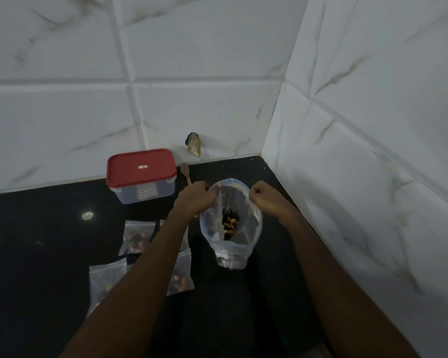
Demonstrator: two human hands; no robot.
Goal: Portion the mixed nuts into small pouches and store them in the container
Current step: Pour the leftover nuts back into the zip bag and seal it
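Note:
A large clear plastic bag (230,244) stands on the black counter, its mouth held wide. Mixed nuts (230,223) lie at its bottom. My left hand (195,197) pinches the left side of the bag's rim and my right hand (265,196) pinches the right side. A clear container with a red lid (141,170) sits shut at the back left. Several small filled pouches lie flat on the counter under and beside my left forearm, one (137,237) nearer the container, another (105,281) at the front left, a third (181,276) partly hidden.
A wooden spoon (186,174) lies between the container and the bag, mostly hidden behind my left hand. White marbled tile walls close the corner at the back and right. A dark lump (194,143) sticks to the back wall.

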